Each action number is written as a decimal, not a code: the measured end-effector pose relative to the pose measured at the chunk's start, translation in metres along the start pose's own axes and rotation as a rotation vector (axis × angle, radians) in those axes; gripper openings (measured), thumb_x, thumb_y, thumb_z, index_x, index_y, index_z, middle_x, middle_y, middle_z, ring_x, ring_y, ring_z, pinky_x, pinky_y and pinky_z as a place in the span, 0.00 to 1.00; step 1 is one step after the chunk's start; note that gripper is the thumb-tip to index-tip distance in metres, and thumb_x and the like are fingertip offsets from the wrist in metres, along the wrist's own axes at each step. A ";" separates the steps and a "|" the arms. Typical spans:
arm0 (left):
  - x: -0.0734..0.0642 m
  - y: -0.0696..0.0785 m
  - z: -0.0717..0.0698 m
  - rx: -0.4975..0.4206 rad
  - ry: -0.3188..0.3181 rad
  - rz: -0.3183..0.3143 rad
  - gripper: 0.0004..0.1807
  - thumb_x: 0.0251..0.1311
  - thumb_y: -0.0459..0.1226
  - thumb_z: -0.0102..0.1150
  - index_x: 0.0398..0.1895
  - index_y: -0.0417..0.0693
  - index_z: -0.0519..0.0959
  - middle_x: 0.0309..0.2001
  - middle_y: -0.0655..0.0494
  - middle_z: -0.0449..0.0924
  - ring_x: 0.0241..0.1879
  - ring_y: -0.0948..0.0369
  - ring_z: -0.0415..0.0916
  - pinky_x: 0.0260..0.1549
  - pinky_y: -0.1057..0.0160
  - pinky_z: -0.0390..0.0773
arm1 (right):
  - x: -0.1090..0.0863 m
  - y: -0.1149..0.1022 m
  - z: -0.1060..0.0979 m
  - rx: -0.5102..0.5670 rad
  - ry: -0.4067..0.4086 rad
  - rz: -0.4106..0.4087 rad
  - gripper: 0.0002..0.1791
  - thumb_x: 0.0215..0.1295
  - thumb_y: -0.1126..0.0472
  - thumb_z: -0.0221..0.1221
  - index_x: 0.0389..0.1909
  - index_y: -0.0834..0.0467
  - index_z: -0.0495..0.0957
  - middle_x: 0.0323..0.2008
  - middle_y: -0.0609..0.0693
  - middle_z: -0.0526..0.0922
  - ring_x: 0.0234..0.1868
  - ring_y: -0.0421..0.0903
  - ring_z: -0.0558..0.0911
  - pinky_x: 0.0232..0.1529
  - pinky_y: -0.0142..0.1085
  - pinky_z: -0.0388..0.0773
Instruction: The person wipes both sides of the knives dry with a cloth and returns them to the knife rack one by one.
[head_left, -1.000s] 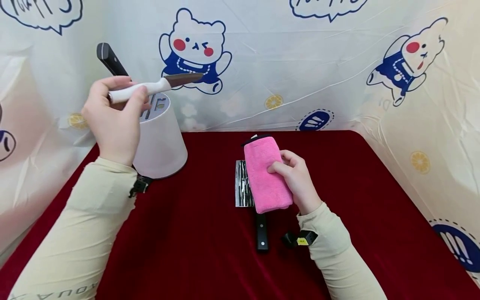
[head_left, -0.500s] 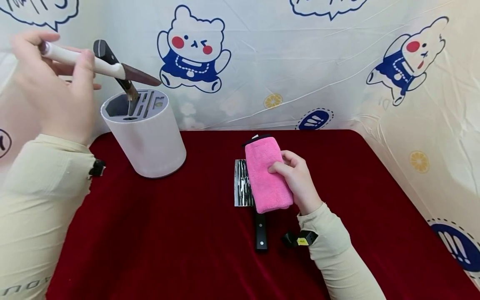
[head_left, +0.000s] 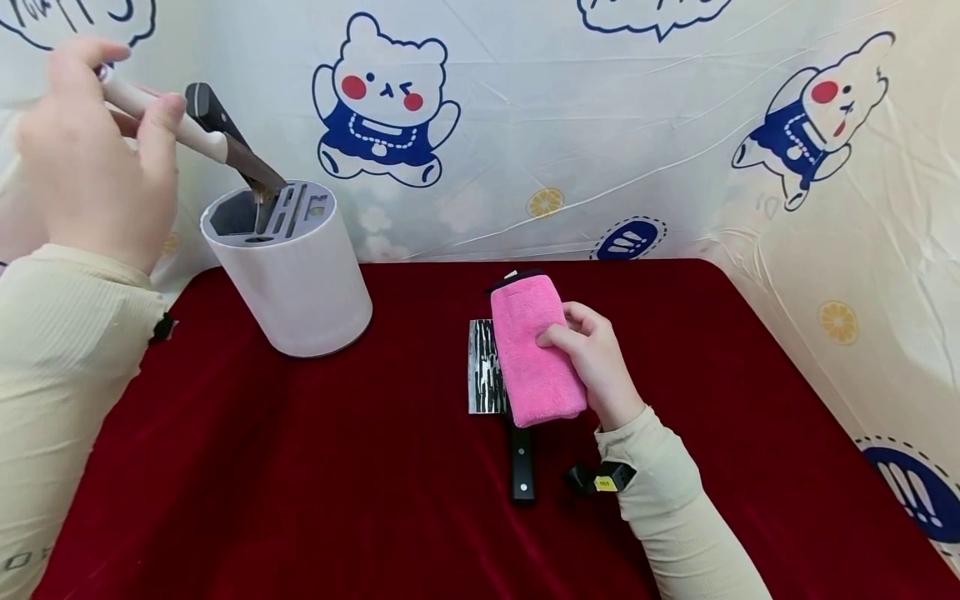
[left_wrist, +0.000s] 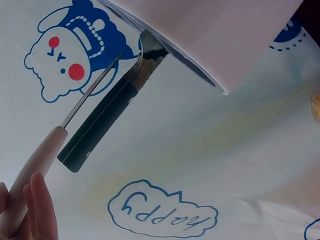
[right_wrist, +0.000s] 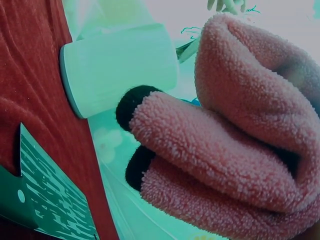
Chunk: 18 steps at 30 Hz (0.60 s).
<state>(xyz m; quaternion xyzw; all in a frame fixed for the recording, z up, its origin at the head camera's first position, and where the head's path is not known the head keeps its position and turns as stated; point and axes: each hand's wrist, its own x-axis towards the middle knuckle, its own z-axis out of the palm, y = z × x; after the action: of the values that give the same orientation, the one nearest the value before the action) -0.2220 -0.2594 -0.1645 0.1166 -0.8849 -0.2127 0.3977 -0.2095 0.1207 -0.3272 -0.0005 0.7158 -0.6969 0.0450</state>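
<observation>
In the head view my left hand (head_left: 97,171) pinches the white handle of a small knife (head_left: 201,140). Its dark blade slants down to the right, with the tip by the slotted top of a white knife block (head_left: 300,287). From the left wrist, the blade (left_wrist: 92,89) shows beside a black-handled knife (left_wrist: 100,125) standing tilted in the block. My right hand (head_left: 600,367) grips a folded pink towel (head_left: 534,358), thumb on top. Under the towel lies a cleaver (head_left: 483,375), blade partly covered and black handle toward me.
Dark red cloth (head_left: 360,500) covers the table. A printed curtain (head_left: 510,108) with cartoon bears hangs behind and along the sides. In the right wrist view, the block (right_wrist: 120,70) stands beyond the towel, and the cleaver (right_wrist: 55,195) lies on the cloth.
My left hand has carried the white-handled knife leftward, then tipped its blade down toward the block's slots. The right hand and towel have stayed almost still.
</observation>
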 end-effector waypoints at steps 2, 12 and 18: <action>0.000 0.001 0.001 0.040 -0.014 0.044 0.27 0.72 0.58 0.39 0.72 0.69 0.59 0.58 0.48 0.81 0.38 0.77 0.65 0.39 0.80 0.59 | 0.000 0.000 0.000 -0.001 -0.002 0.003 0.16 0.56 0.66 0.59 0.48 0.59 0.77 0.33 0.46 0.85 0.33 0.45 0.83 0.35 0.39 0.82; 0.004 0.004 0.018 0.009 0.024 0.333 0.27 0.75 0.48 0.44 0.66 0.38 0.66 0.46 0.29 0.81 0.42 0.37 0.76 0.39 0.49 0.63 | -0.001 0.001 0.001 -0.003 0.002 0.002 0.16 0.56 0.66 0.60 0.48 0.60 0.77 0.33 0.46 0.85 0.32 0.45 0.83 0.34 0.38 0.81; 0.004 0.003 0.027 -0.008 0.000 0.337 0.26 0.74 0.46 0.47 0.64 0.36 0.68 0.45 0.30 0.81 0.41 0.37 0.76 0.40 0.49 0.66 | -0.001 0.001 0.001 -0.005 0.002 0.006 0.17 0.57 0.66 0.59 0.49 0.60 0.77 0.34 0.47 0.85 0.33 0.45 0.83 0.35 0.38 0.81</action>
<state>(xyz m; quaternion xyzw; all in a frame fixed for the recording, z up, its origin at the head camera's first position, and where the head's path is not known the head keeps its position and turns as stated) -0.2453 -0.2506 -0.1760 -0.0350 -0.8910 -0.1465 0.4282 -0.2085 0.1202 -0.3286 0.0022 0.7175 -0.6950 0.0465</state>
